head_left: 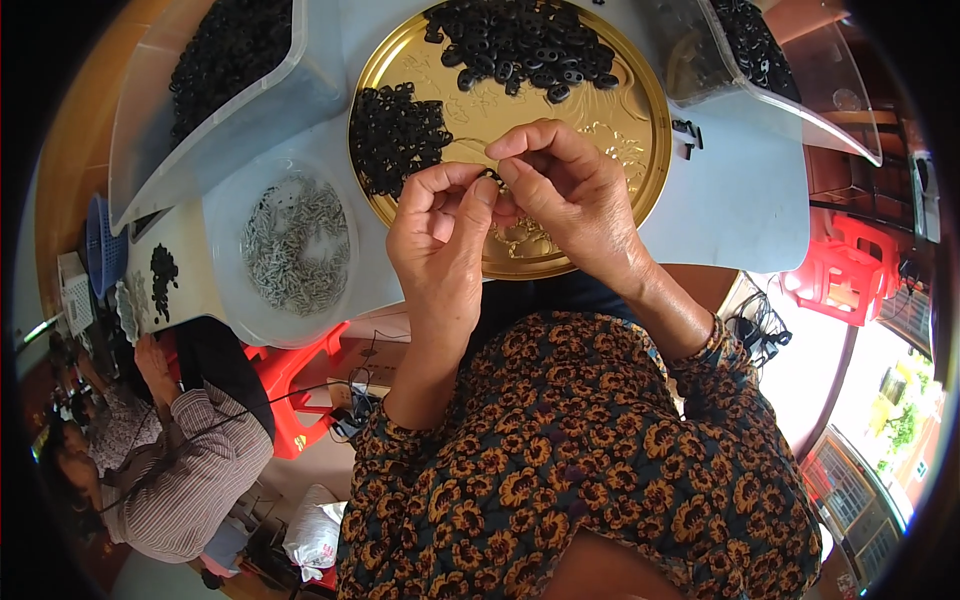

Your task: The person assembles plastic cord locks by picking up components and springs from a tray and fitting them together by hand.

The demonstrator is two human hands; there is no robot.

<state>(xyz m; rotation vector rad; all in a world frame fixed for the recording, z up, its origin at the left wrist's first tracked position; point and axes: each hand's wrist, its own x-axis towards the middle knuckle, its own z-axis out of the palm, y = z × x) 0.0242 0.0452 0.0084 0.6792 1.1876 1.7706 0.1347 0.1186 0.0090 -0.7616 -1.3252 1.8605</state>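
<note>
Over the near part of a round gold tray [535, 268], my two hands meet at the fingertips. My left hand [445, 235] is closed in a pinch on a small black plastic part [490, 174]. From the right, my right hand [580, 200] bends its thumb and forefinger in against that same part; whatever sits between those fingertips is too small and hidden to name. On the tray lie a heap of small black pieces [400, 135], left of my hands, and a heap of larger oval black pieces with holes [530, 50] at the far side.
A clear bowl of small silvery screw-like pieces [295, 245] stands left of the tray. Clear bins [225, 145] [815, 115] of black parts flank it. Loose black bits [688, 135] lie at right. Another person [190, 450] sits at lower left, near a red stool [295, 400].
</note>
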